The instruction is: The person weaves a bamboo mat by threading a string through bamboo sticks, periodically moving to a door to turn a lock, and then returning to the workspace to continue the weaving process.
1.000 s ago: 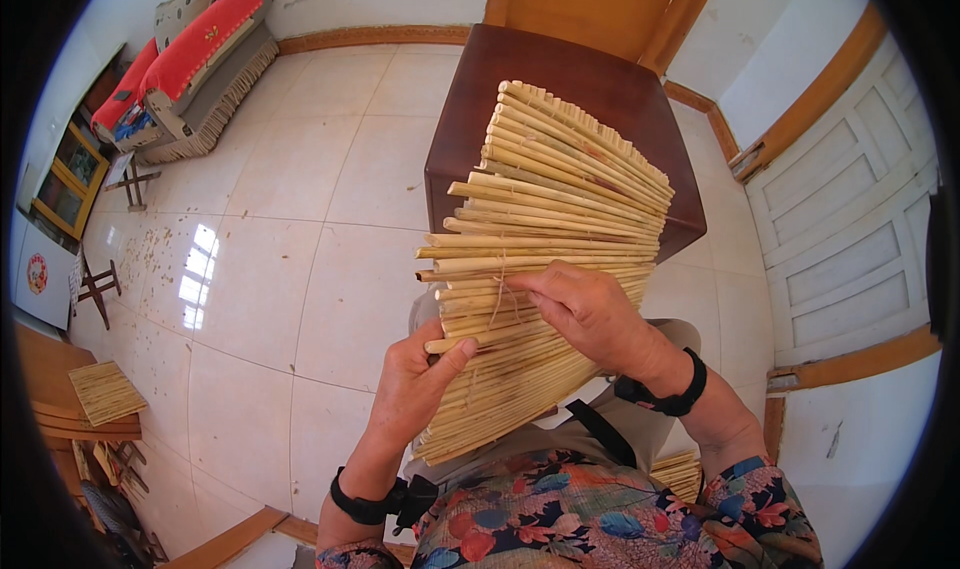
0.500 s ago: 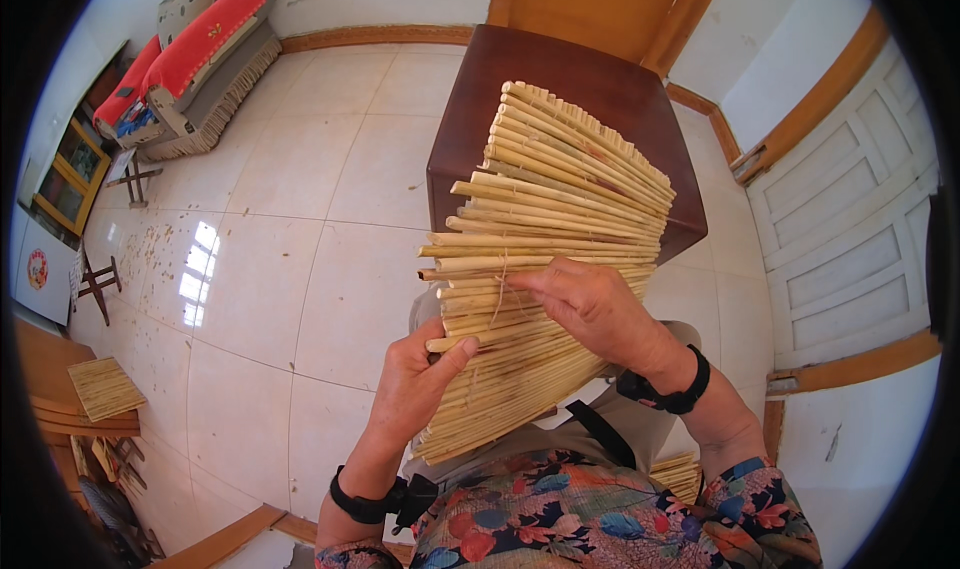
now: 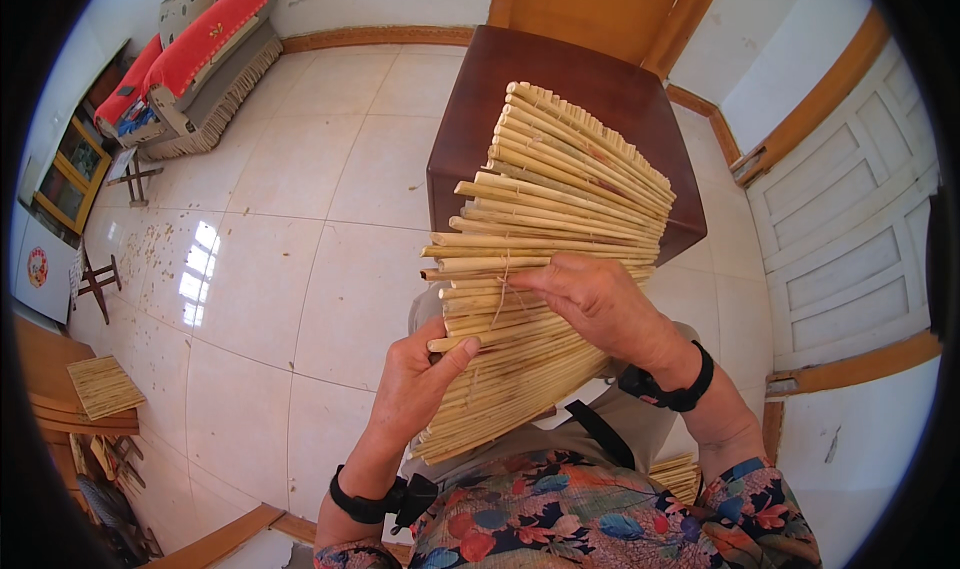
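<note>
A mat of pale yellow reed sticks [image 3: 585, 214], bound side by side with thin cord, fans out across my lap. Its far end rests on a dark red-brown low table. My left hand [image 3: 410, 377] is closed round the mat's left edge, thumb on top of one stick end and fingers hidden beneath. Over the middle of the mat, my right hand [image 3: 592, 301] has its thumb and forefinger pinched together at a loose piece of twine [image 3: 503, 297], which loops across the sticks near their left ends. Its other fingers are curled in.
The low table [image 3: 550, 54] stands ahead, before a wooden door. A red-covered sofa [image 3: 205, 57] is at the far left, with folding stools [image 3: 97, 281] nearer. Scraps [image 3: 150, 269] litter the tiles. More sticks [image 3: 676, 477] lie by my right side; a small reed mat [image 3: 106, 388] is at left.
My right hand has shifted very slightly to the right and its pinch stays at the twine. The mat's upper left edge has moved a touch rightward. My left hand keeps its hold.
</note>
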Demonstrator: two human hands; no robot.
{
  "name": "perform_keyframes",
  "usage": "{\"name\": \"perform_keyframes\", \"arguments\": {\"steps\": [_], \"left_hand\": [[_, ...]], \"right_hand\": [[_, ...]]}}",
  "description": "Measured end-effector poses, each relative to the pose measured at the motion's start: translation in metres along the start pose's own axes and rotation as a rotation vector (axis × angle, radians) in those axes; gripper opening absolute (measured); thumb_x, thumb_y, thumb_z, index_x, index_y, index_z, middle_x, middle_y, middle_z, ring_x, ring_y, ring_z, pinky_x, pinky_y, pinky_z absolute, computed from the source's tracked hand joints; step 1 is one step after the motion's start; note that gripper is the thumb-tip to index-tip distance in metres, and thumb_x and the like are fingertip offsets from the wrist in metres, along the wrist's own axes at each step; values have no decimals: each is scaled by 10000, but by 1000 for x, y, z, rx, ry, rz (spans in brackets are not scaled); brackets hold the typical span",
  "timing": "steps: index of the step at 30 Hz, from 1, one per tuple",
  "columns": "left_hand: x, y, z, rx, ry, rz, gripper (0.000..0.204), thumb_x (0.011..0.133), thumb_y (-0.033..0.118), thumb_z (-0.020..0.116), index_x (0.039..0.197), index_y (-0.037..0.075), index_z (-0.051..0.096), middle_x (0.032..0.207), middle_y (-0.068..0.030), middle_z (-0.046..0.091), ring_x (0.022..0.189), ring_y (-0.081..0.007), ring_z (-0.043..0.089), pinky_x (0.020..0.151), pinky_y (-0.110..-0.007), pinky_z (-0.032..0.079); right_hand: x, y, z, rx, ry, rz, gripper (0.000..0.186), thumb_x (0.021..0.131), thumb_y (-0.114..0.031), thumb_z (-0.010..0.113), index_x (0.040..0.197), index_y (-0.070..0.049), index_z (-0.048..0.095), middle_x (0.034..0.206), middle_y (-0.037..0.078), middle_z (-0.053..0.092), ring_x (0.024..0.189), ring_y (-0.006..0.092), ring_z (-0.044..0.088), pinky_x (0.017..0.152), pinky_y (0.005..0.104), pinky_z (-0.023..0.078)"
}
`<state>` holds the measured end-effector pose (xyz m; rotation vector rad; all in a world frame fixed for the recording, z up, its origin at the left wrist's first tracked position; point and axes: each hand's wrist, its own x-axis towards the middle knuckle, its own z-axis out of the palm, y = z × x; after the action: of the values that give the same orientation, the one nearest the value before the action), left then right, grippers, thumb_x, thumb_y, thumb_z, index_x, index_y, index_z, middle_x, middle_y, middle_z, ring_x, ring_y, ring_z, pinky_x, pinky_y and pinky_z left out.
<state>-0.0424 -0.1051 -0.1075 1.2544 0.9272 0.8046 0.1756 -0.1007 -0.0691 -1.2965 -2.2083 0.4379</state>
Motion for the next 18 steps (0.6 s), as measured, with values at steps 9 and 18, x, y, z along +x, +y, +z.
{"name": "perform_keyframes", "arguments": {"steps": [9,18], "left_hand": [[0,1,-2,113,3,1,225,859,146,568,1013,-18,557,824,-59,634,751,-59,529,657,-244,457],[-6,30,6,329,-68,9,268,826,123,580,1042,-27,530,833,-181,607,694,-270,603,643,-306,471]], "right_hand": [[16,-32,-19,-365,-74,-162,138,675,-5,516,808,-33,539,694,98,510,677,273,539,586,357,451],[4,-55,-28,-317,-109,57,153,686,0,522,838,-16,537,703,110,516,675,300,540,590,378,453]]}}
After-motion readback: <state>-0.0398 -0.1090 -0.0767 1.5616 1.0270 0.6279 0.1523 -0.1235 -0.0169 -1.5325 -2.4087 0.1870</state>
